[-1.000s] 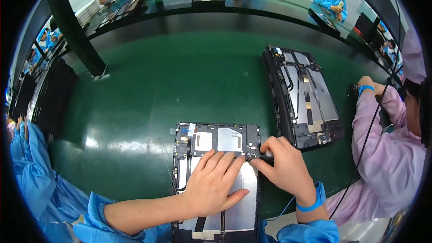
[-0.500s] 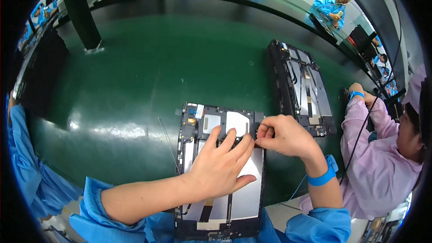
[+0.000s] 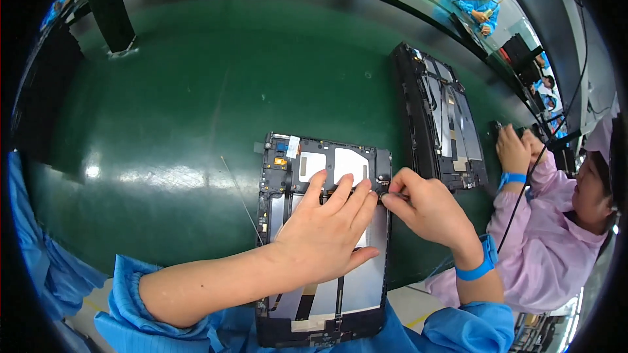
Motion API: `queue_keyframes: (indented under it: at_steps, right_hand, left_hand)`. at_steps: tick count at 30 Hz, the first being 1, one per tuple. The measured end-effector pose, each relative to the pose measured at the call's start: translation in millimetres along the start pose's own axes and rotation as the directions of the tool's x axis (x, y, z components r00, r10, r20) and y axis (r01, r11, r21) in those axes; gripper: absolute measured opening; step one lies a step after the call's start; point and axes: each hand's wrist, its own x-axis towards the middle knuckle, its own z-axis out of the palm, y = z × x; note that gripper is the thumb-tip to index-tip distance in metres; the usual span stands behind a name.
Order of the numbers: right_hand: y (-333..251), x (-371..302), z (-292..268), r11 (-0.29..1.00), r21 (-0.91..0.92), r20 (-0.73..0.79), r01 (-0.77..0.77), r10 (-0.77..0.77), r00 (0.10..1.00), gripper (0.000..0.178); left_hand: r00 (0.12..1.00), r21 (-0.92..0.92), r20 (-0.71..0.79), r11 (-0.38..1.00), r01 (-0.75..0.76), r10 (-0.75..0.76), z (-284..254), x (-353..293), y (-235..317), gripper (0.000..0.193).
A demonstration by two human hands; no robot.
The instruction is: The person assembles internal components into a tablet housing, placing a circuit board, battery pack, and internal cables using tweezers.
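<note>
An opened tablet [image 3: 366, 281], black-framed with silver panels and thin dark ribbon cables, lies before me, its lower end over the table's near edge. My left hand [image 3: 327, 225] rests flat across its upper middle, fingers spread and holding nothing. At the tablet's upper right edge, my right hand [image 3: 425, 209] is closed in a pinch, with a blue band round the wrist. Whatever is between those fingertips is too small to make out. Near the tablet's top left corner sit an orange part [image 3: 280, 161] and a white label [image 3: 293, 147].
A stack of similar opened tablets [image 3: 451, 127] stands to the right on the green table [image 3: 176, 91]. A thin rod or wire [image 3: 241, 199] lies left of my tablet. Beyond the stack, a co-worker in pink [image 3: 523, 248] works close by. A dark post [image 3: 108, 6] rises at the far left.
My right hand has shifted slightly right and down along the tablet's edge, still pinched. The left hand stays flat on the tablet. The co-worker's hands at the right have moved.
</note>
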Motion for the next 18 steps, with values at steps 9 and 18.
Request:
queue_keyframes:
  at_steps: [9, 18]
  right_hand:
    - [9, -12, -3, 0.986, 0.154, -0.22, 0.062, -0.027, 0.975, 0.012]
    - [10, 11, -2, 0.991, 0.037, -0.263, 0.125, -0.111, 0.958, 0.012]
  left_hand:
    - [0.998, 0.039, 0.064, 0.999, -0.007, 0.004, -2, 2, 5, 0.062]
    - [0.992, 0.119, 0.13, 0.993, -0.016, 0.0, -7, 9, 9, 0.061]
